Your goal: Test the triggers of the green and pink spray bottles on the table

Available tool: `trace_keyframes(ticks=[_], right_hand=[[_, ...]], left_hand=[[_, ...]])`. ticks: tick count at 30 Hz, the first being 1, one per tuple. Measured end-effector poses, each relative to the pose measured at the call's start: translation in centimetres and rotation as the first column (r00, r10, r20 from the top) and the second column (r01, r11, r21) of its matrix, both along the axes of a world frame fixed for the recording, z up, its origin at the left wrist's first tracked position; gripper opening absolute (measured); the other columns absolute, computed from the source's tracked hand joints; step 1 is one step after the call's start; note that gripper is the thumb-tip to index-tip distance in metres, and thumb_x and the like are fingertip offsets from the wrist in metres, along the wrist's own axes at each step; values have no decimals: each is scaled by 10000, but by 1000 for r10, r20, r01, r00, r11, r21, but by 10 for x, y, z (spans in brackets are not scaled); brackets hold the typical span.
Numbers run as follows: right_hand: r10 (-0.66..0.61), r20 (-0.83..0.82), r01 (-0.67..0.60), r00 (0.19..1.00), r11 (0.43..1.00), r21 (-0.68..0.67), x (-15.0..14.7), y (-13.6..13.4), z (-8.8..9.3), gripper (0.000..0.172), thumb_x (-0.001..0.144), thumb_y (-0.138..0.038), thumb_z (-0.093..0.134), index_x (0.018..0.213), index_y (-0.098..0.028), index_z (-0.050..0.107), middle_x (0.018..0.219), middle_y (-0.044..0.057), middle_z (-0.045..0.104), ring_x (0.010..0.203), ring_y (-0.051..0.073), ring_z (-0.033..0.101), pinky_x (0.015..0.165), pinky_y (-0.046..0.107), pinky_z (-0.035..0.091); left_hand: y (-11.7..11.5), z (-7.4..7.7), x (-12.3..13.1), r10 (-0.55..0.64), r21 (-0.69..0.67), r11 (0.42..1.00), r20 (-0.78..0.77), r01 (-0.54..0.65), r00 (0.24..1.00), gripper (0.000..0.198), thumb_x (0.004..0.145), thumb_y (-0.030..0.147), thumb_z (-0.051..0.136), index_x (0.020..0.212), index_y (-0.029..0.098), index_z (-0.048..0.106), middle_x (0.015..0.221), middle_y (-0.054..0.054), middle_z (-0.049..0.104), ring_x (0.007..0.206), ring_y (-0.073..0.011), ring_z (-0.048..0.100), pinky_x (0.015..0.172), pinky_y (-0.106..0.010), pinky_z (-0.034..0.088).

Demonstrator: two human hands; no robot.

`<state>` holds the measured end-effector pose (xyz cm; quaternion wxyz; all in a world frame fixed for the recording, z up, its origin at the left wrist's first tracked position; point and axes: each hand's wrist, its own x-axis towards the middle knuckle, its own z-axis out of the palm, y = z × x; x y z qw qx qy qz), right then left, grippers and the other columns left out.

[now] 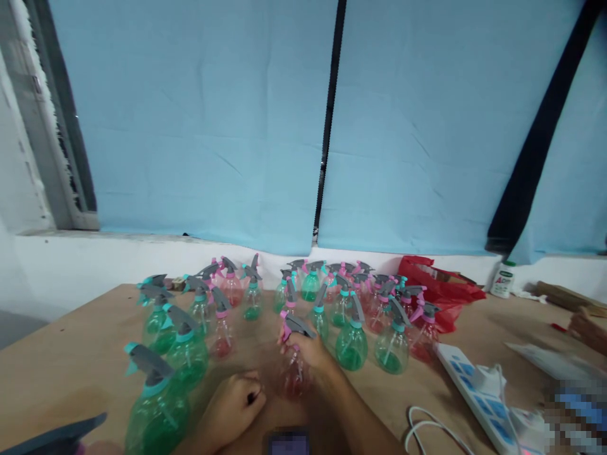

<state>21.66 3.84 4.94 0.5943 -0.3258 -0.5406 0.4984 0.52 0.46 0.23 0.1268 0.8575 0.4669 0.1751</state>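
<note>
My right hand (pixel 306 349) is closed around the neck of a clear pink spray bottle (pixel 294 378) with a grey and pink trigger head. It stands upright, near the middle of the table. To its left, my left hand (pixel 239 401) rests curled in a loose fist; a dark gap shows between the fingers, and nothing sticks out of it. Beside that hand is a large green spray bottle (pixel 159 414) with a turquoise collar. Another green spray bottle (pixel 351 344) stands just right of my right hand. Green or pink liquid lies low in several bottles.
Several more spray bottles crowd the wooden table (pixel 90 341) toward the wall. A red plastic bag (pixel 443 294) and a white bottle (pixel 502 280) are at the back right. A power strip (pixel 474 392) with plugs and a white cable (pixel 429 414) lie at the right front.
</note>
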Motion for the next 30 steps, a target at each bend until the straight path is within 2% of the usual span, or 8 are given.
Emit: trace_keyframes(ticks=[3,8,15,18,22,27,30], right_hand=[[-3,30,3,1000,1000,-15,1,1,-2,150,628,-306,626,744,-228,683,691,6,701,563,164,627,557,270,497],[9,64,-11,998,999,34,2,1,0,212,656,-315,609,812,-240,732,706,3,725,561,168,637,540,265,476],[-48,-27,48,999,999,1,-4,1,-3,123,624,-306,639,714,-231,678,680,-6,692,561,153,618,556,263,494],[-82,-25,82,996,997,1,-4,3,-6,189,621,-290,629,777,-239,721,686,-6,708,567,163,618,552,265,488],[-40,-17,40,999,999,33,-2,6,-9,263,628,-265,642,864,-246,757,748,0,751,576,169,627,549,266,493],[-53,-89,52,995,999,-15,-5,8,-12,124,611,-248,660,719,-224,717,704,0,712,587,152,618,558,250,489],[-49,-70,49,996,999,-8,-5,8,-13,110,626,-246,678,725,-230,722,672,-5,701,581,159,613,543,250,479]], left_hand=[[0,0,0,-4,3,1000,3,4,1000,329,887,216,503,560,212,470,699,-8,638,681,-161,613,650,-298,343],[0,0,0,-12,20,1000,-6,12,1000,318,882,190,493,567,205,450,711,-4,630,674,-151,617,639,-297,314],[-1,-1,0,4,24,1000,-20,-3,1000,332,898,204,510,571,208,458,713,-9,648,715,-165,641,664,-288,330],[-1,-1,0,-1,24,1000,-23,2,1000,323,896,194,518,579,206,457,720,-7,656,720,-163,643,669,-288,328],[0,-1,0,-9,13,1000,-6,9,1000,326,898,170,504,583,204,428,720,-3,654,722,-158,650,675,-287,333],[0,0,0,-13,18,1000,-28,14,1000,331,897,168,509,581,203,418,711,7,634,706,-154,636,664,-292,317],[1,-1,0,-13,25,1000,-32,14,999,330,889,150,514,579,203,413,699,11,621,684,-151,620,652,-295,305]])
